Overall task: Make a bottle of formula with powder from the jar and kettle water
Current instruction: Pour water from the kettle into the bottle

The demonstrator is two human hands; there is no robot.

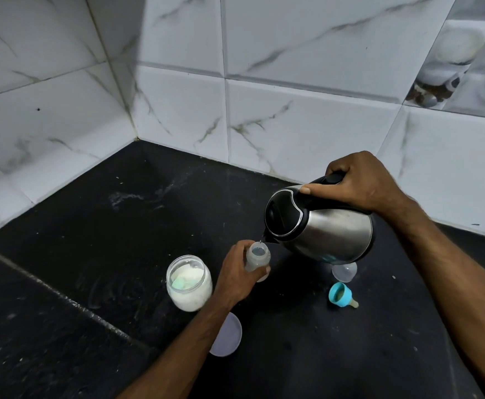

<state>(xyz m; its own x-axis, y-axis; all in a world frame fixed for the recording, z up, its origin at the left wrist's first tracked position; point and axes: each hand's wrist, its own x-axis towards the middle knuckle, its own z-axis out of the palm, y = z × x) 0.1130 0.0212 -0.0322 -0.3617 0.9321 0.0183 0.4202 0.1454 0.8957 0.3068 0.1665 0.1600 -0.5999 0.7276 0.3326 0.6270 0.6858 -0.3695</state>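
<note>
Now kettle (322, 223) tips spout-down leftward over upright bottle (257, 259), both hand-held.

No legible text, brand, number or sign anywhere. Kettle (322, 226): steel body plain; a small teal mark low on its side, too blurred to read. Baby bottle (257, 259): no scale markings made out. Powder jar (189, 282): unlabelled. Wall tiles (307, 122): veining only.
</note>
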